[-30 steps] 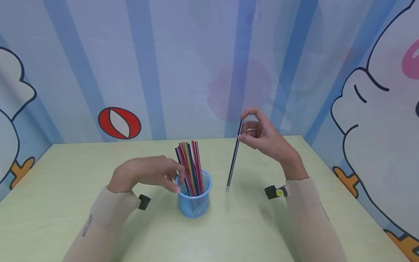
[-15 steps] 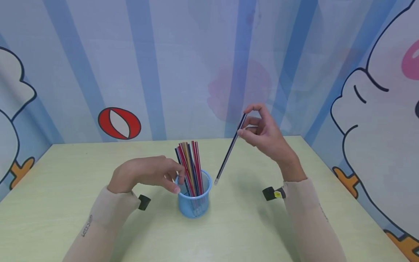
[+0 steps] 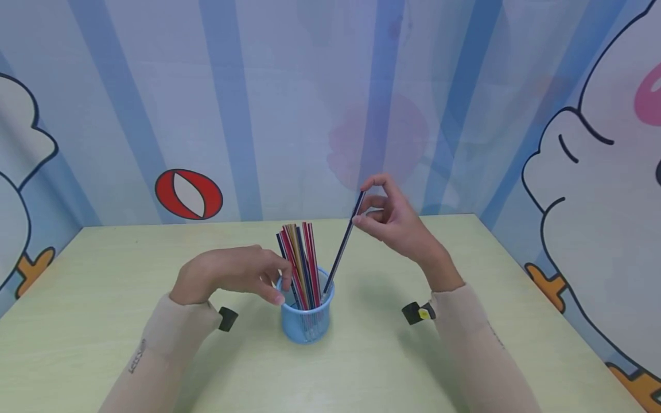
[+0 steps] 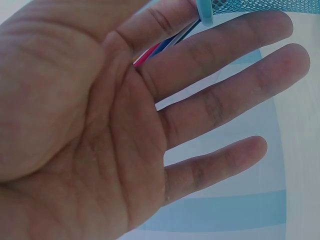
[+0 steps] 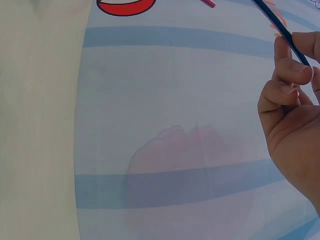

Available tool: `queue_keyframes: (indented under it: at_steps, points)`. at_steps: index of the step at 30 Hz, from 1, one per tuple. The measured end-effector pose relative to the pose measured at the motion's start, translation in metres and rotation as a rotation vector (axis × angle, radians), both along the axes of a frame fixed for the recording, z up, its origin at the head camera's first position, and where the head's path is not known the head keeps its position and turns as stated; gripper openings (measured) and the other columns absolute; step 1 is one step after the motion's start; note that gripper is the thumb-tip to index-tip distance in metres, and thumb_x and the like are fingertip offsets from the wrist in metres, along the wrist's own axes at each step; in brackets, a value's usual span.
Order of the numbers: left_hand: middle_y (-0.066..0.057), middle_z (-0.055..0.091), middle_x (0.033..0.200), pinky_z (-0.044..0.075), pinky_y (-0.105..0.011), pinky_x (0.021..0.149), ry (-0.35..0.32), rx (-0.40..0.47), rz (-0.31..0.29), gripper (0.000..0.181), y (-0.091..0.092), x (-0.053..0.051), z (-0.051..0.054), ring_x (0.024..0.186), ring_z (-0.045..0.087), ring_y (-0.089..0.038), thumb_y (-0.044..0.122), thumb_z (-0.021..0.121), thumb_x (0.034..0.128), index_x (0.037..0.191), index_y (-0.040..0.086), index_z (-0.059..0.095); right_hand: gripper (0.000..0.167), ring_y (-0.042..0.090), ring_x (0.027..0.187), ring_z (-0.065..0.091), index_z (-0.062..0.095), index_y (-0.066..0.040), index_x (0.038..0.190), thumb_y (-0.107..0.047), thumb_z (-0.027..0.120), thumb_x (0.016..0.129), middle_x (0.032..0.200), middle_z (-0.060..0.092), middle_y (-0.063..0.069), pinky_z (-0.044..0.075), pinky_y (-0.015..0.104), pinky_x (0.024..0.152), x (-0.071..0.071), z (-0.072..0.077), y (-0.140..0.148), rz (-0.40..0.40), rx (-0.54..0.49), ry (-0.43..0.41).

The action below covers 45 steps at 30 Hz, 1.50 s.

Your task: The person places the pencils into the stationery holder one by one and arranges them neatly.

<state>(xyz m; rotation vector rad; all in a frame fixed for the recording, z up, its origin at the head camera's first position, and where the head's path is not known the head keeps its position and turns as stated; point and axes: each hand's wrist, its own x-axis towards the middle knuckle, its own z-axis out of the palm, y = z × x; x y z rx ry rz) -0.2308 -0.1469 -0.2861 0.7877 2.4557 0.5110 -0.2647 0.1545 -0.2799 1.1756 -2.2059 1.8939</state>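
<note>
A light-blue mesh pencil cup (image 3: 306, 328) stands upright on the table, holding several red, gold and dark-blue striped pencils (image 3: 312, 261). My left hand (image 3: 232, 272) pinches its rim at the left side; in the left wrist view that hand's (image 4: 125, 115) other fingers are spread beside the mesh wall (image 4: 265, 6). Between thumb and fingers my right hand (image 3: 395, 226) holds a dark-blue striped pencil (image 3: 341, 250) near its upper end. It slants, with its lower tip inside the right of the cup's mouth. In the right wrist view this pencil (image 5: 281, 29) crosses the fingertips.
The pale wooden table (image 3: 413, 361) spreads around the cup. Behind it hangs a blue striped backdrop (image 3: 289, 115) with cartoon figures at both sides. Each sleeve cuff carries a small black wrist camera, such as the right wrist camera (image 3: 411, 313).
My right hand has carried the dark-blue pencil leftward and down, from beside the cup until its tip is inside the mouth. The left hand and the cup have not moved.
</note>
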Motion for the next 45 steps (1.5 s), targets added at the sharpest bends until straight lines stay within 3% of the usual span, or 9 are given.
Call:
queue_keyframes:
  at_steps: [6,16,23,36,45]
  points:
    - [0.006,0.067,0.109,0.054,-0.04,0.087,-0.001,0.0,-0.004,0.019,0.001,0.0,0.001,0.104,0.064,-0.018,0.027,0.077,0.0889,0.101,0.019,0.065,0.04,0.02,0.052,0.042,0.037,-0.013,0.126,-0.001,0.061,0.097,0.093,0.058,0.016,0.037,0.029,0.053,0.001,-0.008,-0.012,0.027,0.109,-0.006]
    - [0.005,0.067,0.112,0.052,-0.039,0.087,-0.013,0.006,-0.008,0.019,0.003,-0.001,0.001,0.103,0.064,-0.017,0.027,0.077,0.0893,0.101,0.018,0.065,0.038,0.019,0.051,0.035,0.04,-0.018,0.125,-0.003,0.061,0.097,0.09,0.06,0.014,0.037,0.029,0.051,0.003,-0.018,-0.026,0.073,0.244,0.018]
    - [0.005,0.067,0.112,0.052,-0.041,0.089,-0.016,0.008,-0.008,0.02,0.002,-0.002,0.002,0.104,0.064,-0.018,0.029,0.077,0.0893,0.102,0.018,0.066,0.04,0.017,0.052,0.042,0.041,-0.019,0.127,-0.006,0.064,0.097,0.091,0.065,0.007,0.041,0.028,0.053,0.004,-0.024,-0.036,0.036,0.341,0.058]
    - [0.004,0.067,0.117,0.052,-0.04,0.09,-0.012,0.021,-0.025,0.021,0.0,-0.003,0.002,0.107,0.064,-0.02,0.029,0.076,0.09,0.102,0.016,0.065,0.072,0.016,0.064,0.059,0.031,-0.031,0.155,-0.003,0.062,0.096,0.092,0.068,-0.001,0.052,0.03,0.064,0.001,-0.028,-0.038,0.079,0.597,0.174]
    - [0.002,0.067,0.119,0.053,-0.042,0.09,0.001,-0.003,-0.057,0.019,-0.002,-0.003,0.001,0.109,0.064,-0.021,0.03,0.074,0.0914,0.103,0.019,0.066,0.076,0.014,0.063,0.063,0.023,-0.04,0.158,-0.007,0.059,0.1,0.102,0.071,-0.006,0.055,0.033,0.064,0.004,-0.02,-0.031,0.089,0.708,0.116]
